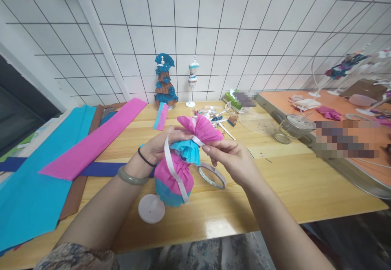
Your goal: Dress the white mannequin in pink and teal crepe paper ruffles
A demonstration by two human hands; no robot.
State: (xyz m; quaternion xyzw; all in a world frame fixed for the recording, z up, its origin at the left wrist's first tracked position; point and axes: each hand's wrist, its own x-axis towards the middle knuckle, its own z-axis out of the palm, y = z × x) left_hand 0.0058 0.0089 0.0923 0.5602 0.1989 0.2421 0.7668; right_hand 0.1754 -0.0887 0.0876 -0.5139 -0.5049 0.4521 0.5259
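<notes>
A small doll-stand dress of ruffled pink and blue crepe paper point(174, 172) lies tilted over the wooden table, its round white base point(151, 209) towards me. My left hand point(161, 143) is closed round its middle from the left. Across the gathered waist runs a white ribbon point(175, 172), with a long tail hanging down over the skirt. My right hand point(230, 156) pinches the ribbon at the waist, just below the flared pink ruffle point(201, 127). Below the right hand, a roll of tape point(212, 176) rests on the table.
Folded blue point(45, 180) and pink crepe paper point(97, 139) cover the left side. At the back stand a teal-and-brown paper dress point(165, 78) and a bare mannequin stand point(192, 80). Scraps point(214, 115) lie mid-table; a glass jar point(296, 125) lies to the right, beside an orange tabletop point(281, 101).
</notes>
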